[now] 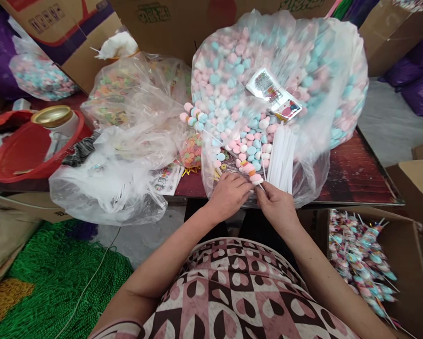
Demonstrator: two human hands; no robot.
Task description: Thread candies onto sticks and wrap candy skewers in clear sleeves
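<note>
My right hand (277,202) pinches the lower end of a candy skewer (256,179); pink-and-white and orange sweets are threaded on its stick. Close beside it, my left hand (232,190) has its fingers curled together at the edge of the sweets; what they hold, if anything, is hidden. Loose pink, blue and white marshmallows (251,147) lie just beyond both hands, at the mouth of a large clear bag (349,89). A bundle of white sticks (282,157) rests right of them. Two or so finished-looking marshmallow skewers (196,117) lie on the bag's left side.
Bags of gummy rings (121,89) and a crumpled plastic bag (109,188) cover the table's left part. A red basket (6,160) holds a gold-lidded jar (52,116). Printed wrappers (275,94) lie on the marshmallow bag. Below right, a cardboard box (405,273) contains several wrapped skewers (361,259).
</note>
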